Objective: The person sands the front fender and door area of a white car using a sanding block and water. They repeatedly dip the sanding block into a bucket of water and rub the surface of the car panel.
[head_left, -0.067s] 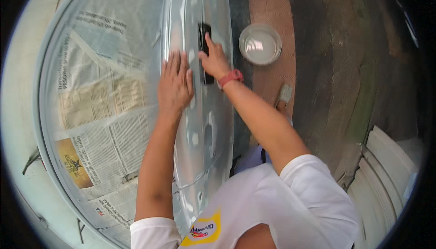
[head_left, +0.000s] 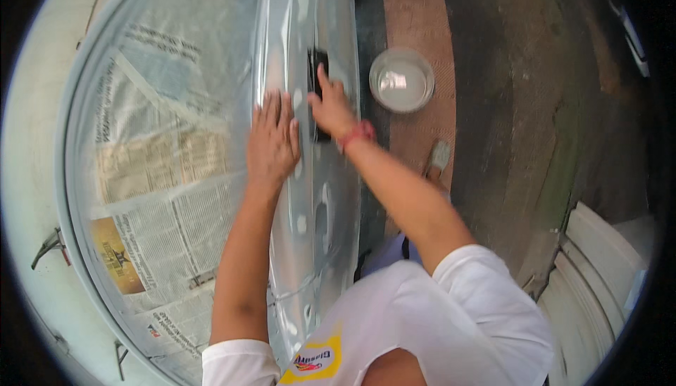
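Note:
A silver-grey car side panel with paler patches runs lengthwise in front of me. My left hand lies flat on it, fingers stretched forward and close together, holding nothing. To its right, my right hand, with a red band at the wrist, presses a narrow black strip of sandpaper against the panel. The index finger points forward along the strip and the thumb sits at its left edge. The palm and other fingers partly hide the strip. Nearer to me is an oval handle recess.
Newspaper under clear film covers the glass area at left. A round clear tub of water stands right of the panel on a reddish floor strip. A sandalled foot shows beyond my right arm. Pale ribbed panels stand at lower right.
The whole view has shifted slightly, so the panel, tub and hands appear a little lower. Both hands keep their places on the panel, the right still on the sandpaper.

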The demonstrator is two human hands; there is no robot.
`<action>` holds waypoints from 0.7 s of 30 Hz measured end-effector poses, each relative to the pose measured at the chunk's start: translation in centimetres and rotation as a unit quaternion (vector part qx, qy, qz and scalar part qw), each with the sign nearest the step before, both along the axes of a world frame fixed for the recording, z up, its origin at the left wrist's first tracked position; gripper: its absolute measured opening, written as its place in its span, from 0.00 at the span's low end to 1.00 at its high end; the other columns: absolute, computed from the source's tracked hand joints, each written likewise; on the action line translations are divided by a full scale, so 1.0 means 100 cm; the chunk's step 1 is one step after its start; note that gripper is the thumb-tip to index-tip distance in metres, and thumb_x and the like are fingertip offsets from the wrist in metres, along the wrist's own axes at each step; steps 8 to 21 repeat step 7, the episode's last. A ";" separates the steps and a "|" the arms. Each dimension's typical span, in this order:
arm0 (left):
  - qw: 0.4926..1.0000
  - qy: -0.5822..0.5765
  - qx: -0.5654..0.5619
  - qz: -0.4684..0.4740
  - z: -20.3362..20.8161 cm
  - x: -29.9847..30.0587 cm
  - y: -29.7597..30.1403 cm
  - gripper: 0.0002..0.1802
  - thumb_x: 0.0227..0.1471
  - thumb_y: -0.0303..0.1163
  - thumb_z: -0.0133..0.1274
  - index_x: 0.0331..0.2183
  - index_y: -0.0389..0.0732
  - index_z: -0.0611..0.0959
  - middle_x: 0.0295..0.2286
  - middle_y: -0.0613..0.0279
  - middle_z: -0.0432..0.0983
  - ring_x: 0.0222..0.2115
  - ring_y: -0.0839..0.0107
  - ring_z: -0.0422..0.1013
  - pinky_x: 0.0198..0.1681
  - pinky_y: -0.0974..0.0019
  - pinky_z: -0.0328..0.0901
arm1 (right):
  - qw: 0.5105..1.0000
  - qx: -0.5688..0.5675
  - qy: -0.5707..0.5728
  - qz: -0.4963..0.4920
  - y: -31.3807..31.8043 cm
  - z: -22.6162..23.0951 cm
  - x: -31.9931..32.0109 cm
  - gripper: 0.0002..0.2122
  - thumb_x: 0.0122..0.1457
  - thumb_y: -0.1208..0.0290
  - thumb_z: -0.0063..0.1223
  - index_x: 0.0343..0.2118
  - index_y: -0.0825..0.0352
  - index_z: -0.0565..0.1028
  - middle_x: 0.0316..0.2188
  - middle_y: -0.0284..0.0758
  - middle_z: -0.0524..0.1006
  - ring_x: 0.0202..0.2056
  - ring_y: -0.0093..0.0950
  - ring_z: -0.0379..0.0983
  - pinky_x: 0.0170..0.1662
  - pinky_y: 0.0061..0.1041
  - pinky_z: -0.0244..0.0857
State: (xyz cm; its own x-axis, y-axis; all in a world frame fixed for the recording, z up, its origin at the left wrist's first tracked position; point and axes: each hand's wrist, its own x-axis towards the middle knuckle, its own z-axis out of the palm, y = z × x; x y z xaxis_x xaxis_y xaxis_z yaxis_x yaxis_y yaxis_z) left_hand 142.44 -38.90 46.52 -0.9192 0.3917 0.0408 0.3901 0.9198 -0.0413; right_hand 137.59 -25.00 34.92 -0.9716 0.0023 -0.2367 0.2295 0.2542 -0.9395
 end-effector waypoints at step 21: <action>0.998 -0.040 0.005 0.045 0.006 0.007 -0.007 0.32 0.71 0.38 0.43 0.70 0.34 0.67 0.69 0.38 0.61 0.72 0.44 0.56 0.75 0.41 0.50 | 0.998 0.032 0.037 0.028 -0.019 0.014 0.007 0.40 0.67 0.66 0.58 0.79 0.59 0.51 0.61 0.58 0.69 0.61 0.57 0.69 0.66 0.49 0.65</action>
